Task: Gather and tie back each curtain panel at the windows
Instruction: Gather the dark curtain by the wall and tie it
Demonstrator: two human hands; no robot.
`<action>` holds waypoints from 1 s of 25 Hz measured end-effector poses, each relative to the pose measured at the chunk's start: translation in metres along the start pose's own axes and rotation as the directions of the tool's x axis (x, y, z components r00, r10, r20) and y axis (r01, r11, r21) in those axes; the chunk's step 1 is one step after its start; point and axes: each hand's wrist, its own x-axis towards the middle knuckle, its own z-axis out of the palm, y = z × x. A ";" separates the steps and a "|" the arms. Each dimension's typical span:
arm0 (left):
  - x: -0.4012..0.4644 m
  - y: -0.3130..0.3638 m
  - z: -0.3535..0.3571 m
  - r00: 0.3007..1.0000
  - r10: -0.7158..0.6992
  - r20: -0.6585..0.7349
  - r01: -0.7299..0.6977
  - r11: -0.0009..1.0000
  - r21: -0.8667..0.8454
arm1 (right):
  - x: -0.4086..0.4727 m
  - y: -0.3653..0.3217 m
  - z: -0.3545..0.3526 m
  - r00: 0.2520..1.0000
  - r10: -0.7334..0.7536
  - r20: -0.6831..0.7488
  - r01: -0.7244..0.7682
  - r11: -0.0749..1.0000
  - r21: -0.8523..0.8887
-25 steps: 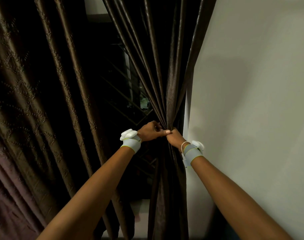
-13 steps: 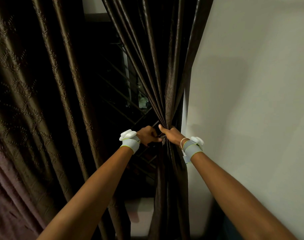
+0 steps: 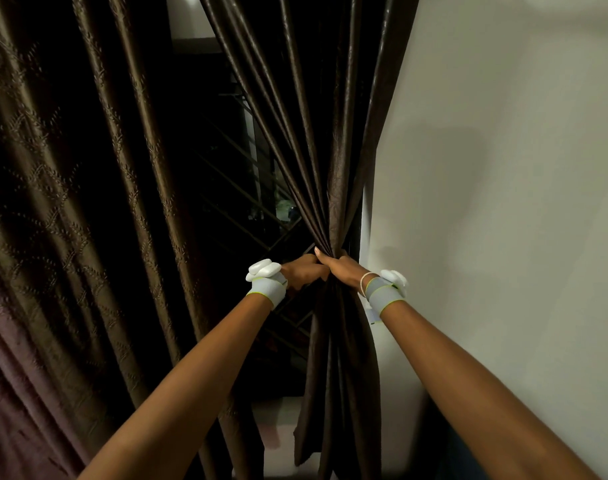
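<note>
Right hand (image 3: 344, 270) gripping gathered curtain panel (image 3: 333, 188) beside wall (image 3: 503, 202); left hand (image 3: 302, 273) curled alongside, apparently clasping same bundle.

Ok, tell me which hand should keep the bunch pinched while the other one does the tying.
Right, probably. The right hand wraps the gathered curtain panel at its narrowest point, beside the wall, thumb over the folds. The left hand sits at the open window side, so it looks freer to work a tie. No tie is visible.
</note>
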 end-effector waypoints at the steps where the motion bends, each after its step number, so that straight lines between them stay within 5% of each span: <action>1: 0.000 0.002 0.003 0.999 -0.024 0.026 0.025 1.000 -0.006 | -0.005 -0.002 -0.001 0.999 0.025 0.039 -0.027 0.999 0.047; 3: -0.001 0.003 0.009 0.997 -0.010 0.077 0.010 1.000 0.000 | -0.011 -0.005 -0.003 0.991 0.035 0.127 -0.050 0.991 0.124; 7: 0.006 -0.001 0.019 0.995 0.094 -0.042 -0.099 0.987 -0.124 | -0.020 -0.004 -0.005 0.965 -0.058 0.257 -0.004 0.972 0.235; 14: 0.002 0.000 0.025 0.996 0.022 -0.090 -0.041 0.976 -0.215 | -0.033 -0.002 -0.024 0.986 0.018 0.165 -0.026 0.999 0.045; 20: 0.010 -0.013 0.032 0.987 0.052 -0.153 -0.118 0.880 -0.460 | -0.047 -0.014 -0.031 0.976 -0.068 0.208 0.030 0.983 0.181; 22: 0.002 -0.011 0.029 0.991 0.018 -0.132 -0.084 0.856 -0.510 | -0.045 -0.009 -0.032 0.992 -0.087 0.086 0.062 0.962 0.265; 25: 0.001 -0.012 0.021 0.996 -0.061 -0.063 0.022 0.871 -0.491 | -0.028 0.010 -0.039 0.922 -0.199 -0.332 0.205 0.979 -0.017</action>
